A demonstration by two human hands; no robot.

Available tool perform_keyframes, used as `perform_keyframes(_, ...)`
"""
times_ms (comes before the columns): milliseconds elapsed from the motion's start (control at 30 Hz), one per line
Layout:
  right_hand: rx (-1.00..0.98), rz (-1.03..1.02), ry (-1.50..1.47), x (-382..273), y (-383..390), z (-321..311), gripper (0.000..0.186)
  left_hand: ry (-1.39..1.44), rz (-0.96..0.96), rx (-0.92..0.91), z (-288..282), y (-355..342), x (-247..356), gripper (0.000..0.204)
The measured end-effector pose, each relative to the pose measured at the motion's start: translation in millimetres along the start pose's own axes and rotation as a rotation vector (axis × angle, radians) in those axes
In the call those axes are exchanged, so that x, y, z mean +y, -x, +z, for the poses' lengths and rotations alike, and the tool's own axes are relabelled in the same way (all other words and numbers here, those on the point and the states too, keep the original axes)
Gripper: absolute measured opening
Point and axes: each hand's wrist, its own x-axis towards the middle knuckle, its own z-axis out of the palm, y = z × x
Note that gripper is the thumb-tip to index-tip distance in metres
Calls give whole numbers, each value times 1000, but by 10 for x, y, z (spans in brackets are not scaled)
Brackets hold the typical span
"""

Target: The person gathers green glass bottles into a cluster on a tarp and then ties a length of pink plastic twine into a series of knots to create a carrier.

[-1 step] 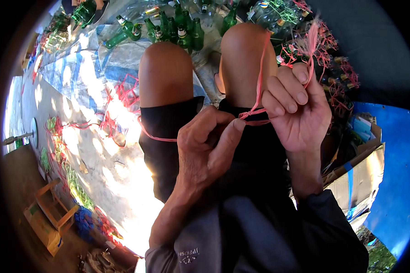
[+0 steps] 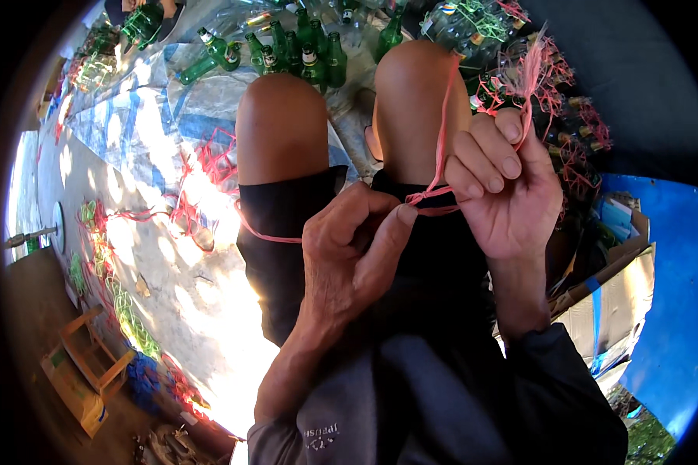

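Pink plastic twine [image 2: 442,139] runs over my lap, with a small knot or crossing just beyond my left fingertips. My left hand [image 2: 349,248] is closed, thumb and forefinger pinching the twine beside that knot. A strand trails from this hand leftward across my thigh to the ground. My right hand [image 2: 512,186] is raised with its palm toward me and fingers curled, closed on the same twine. Its frayed end stands up above the right thumb and forefinger. One strand slants up past my right knee. Part of the twine is hidden inside both hands.
Several green bottles [image 2: 310,58] stand beyond my knees. Twine-bound bottles [image 2: 473,31] lie at far right. Tangled pink twine [image 2: 209,167] spreads over the ground at left. A small wooden chair [image 2: 93,356] sits lower left; cardboard [image 2: 613,302] and a blue panel [image 2: 675,287] are at right.
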Motion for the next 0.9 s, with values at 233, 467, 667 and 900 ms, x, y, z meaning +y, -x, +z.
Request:
perform_keyframes(233, -5, 7, 128, -36, 6, 88, 24, 18, 5, -39, -10, -2, 8, 16)
perform_keyframes(467, -185, 21, 271, -61, -67, 81, 24, 93, -106, -86, -27, 31, 114, 21)
perform_keyframes(667, -79, -61, 476, -16, -70, 148, 24, 153, -182, -114, -12, 74, 106, 25)
perform_keyframes(900, 77, -41, 618, -5, -127, 107, 22, 38, -128, -105, 3, 83, 132, 24)
